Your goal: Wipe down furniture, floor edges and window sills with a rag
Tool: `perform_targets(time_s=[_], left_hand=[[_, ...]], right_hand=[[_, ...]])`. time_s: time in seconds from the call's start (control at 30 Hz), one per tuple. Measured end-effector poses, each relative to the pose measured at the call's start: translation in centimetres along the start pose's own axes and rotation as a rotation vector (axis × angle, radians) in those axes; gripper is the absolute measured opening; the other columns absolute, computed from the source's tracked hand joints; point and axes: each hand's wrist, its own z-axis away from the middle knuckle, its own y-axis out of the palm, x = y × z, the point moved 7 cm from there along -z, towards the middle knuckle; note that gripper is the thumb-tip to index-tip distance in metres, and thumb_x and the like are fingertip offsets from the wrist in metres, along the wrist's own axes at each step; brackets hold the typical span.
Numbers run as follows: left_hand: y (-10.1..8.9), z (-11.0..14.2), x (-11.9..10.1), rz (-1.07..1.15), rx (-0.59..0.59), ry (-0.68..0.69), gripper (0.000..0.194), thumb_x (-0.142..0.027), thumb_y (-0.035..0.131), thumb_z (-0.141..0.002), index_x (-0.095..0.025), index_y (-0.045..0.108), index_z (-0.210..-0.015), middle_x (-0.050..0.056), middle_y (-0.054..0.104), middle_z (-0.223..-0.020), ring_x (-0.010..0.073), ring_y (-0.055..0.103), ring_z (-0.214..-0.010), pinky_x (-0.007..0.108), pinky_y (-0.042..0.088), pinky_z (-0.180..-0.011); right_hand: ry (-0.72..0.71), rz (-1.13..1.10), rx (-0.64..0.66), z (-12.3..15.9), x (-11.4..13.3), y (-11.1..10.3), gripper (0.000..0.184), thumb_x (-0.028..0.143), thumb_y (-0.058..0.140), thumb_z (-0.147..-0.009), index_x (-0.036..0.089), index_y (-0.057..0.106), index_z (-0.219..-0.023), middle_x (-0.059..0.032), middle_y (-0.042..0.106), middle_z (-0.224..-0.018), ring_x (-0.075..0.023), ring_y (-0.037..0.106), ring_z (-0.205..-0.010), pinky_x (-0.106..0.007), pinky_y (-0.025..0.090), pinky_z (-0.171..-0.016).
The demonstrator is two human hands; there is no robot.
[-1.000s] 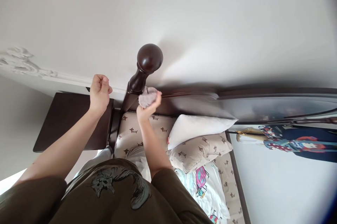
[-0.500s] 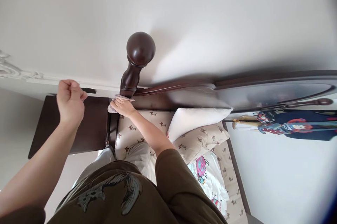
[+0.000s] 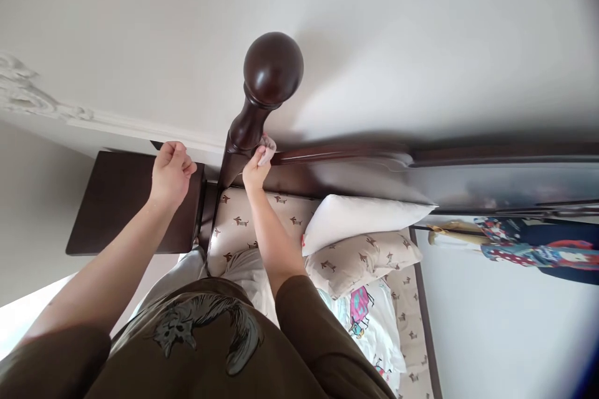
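Observation:
My right hand (image 3: 256, 173) grips a pale, wrinkled cloth (image 3: 268, 150) at the place where the dark wooden bedpost (image 3: 249, 127) meets the headboard (image 3: 322, 154). A large round knob (image 3: 274, 68) tops the post, above that hand. Off to the left, my left hand (image 3: 172, 175) is curled into a loose fist, raised over the dark nightstand (image 3: 126, 199). Nothing shows in its fingers.
The bed's dog-print sheet (image 3: 262, 218) lies below the headboard. On it are a white pillow (image 3: 355, 219), a dog-print pillow (image 3: 360, 258) and a printed white cloth (image 3: 379, 318). Clothes (image 3: 528, 243) hang at the right. Carved moulding (image 3: 28, 90) trims the wall.
My right hand has moved with the cloth from the post's left side up to its right side by the headboard. My left fist appears farther right, and the view has shifted.

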Motion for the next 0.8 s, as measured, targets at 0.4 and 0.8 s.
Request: perform_targets(time_s=[0.4, 0.8], left_hand=[[-15.3, 0.8, -2.6, -0.106, -0.215, 0.192, 0.023, -0.024, 0.053, -0.096, -0.022, 0.044, -0.074, -0.006, 0.021, -0.059, 0.0071, 0.023, -0.047, 0.03, 0.019, -0.051], [-29.9, 3.1, 13.1, -0.096, -0.367, -0.206, 0.027, -0.032, 0.073, -0.079, -0.018, 0.053, -0.067, -0.007, 0.029, -0.052, 0.0051, 0.025, -0.045, 0.017, 0.027, -0.043]], right_hand=[[0.248, -0.175, 0.156, 13.0, -4.4, -0.4, 0.043, 0.038, 0.039, -0.095, 0.013, 0.047, -0.128, -0.0206, 0.063, -0.118, -0.0226, 0.066, -0.11, -0.039, 0.056, -0.093], [0.388, -0.178, 0.544, 26.2, -4.3, 18.8, 0.045, 0.039, 0.062, -0.086, 0.013, 0.06, -0.123, -0.0161, 0.066, -0.113, -0.0243, 0.062, -0.11, -0.043, 0.051, -0.1]])
